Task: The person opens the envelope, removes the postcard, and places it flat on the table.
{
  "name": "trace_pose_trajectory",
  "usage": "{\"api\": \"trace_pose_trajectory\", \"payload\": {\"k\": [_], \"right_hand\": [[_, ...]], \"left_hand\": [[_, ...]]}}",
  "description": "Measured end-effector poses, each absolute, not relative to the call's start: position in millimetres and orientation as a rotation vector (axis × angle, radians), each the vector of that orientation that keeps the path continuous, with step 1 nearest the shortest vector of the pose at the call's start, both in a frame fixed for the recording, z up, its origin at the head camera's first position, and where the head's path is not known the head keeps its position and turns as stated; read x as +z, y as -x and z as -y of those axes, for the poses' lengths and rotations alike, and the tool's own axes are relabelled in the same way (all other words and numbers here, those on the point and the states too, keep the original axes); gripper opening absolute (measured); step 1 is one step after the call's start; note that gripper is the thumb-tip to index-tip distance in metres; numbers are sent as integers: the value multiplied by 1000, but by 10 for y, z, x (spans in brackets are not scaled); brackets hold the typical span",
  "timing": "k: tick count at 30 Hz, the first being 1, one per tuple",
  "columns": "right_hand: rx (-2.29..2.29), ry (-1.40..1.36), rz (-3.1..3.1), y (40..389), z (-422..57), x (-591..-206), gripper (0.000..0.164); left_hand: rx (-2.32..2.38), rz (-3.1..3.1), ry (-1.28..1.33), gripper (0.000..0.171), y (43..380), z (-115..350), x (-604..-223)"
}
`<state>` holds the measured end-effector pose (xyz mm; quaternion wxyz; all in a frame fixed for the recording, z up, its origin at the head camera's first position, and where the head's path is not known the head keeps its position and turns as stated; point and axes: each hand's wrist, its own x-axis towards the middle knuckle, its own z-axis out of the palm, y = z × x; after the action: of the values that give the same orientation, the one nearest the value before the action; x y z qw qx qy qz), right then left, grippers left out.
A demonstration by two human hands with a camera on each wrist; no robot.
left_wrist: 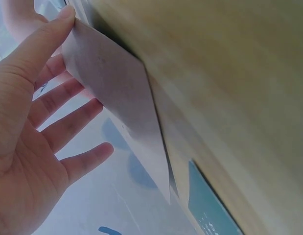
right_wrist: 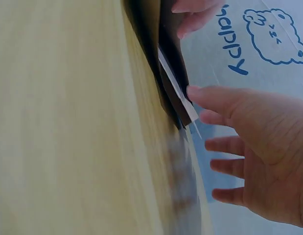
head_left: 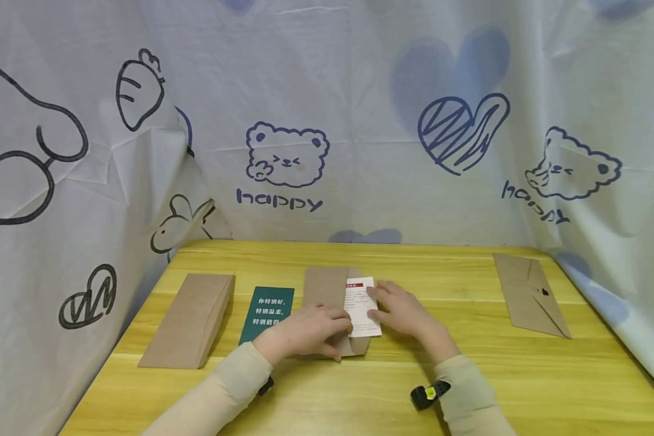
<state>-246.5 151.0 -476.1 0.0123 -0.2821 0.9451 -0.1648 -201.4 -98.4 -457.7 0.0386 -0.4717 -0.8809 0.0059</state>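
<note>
A brown paper envelope (head_left: 324, 287) lies in the middle of the table, with a white printed card (head_left: 363, 312) sticking out of its right side. My left hand (head_left: 307, 332) lies over the envelope's lower part and holds its edge between thumb and index finger; in the left wrist view the other fingers are spread along the envelope (left_wrist: 117, 90). At the card's right edge is my right hand (head_left: 406, 312), its thumb and fingers extended and touching the card. In the right wrist view the white card (right_wrist: 173, 73) shows between the envelope's brown layers.
Left of the envelope lies a dark green card (head_left: 267, 306) with white writing, partly covered by the left hand. A second brown envelope (head_left: 182, 321) rests at the table's left, and a third envelope (head_left: 528, 297) at the far right. A printed white cloth (head_left: 370, 181) hangs behind the table.
</note>
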Motion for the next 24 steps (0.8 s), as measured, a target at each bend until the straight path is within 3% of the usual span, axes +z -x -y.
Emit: {"api": "trace_pose_trajectory", "payload": {"k": [11, 24], "right_hand": [[-451, 718, -2981, 2421, -1387, -4796, 65], [-415, 730, -2951, 2442, -1362, -4852, 67]], "left_hand": [[12, 2699, 1449, 47, 2004, 982, -4561], [0, 2718, 1447, 45, 2000, 984, -4558]]}}
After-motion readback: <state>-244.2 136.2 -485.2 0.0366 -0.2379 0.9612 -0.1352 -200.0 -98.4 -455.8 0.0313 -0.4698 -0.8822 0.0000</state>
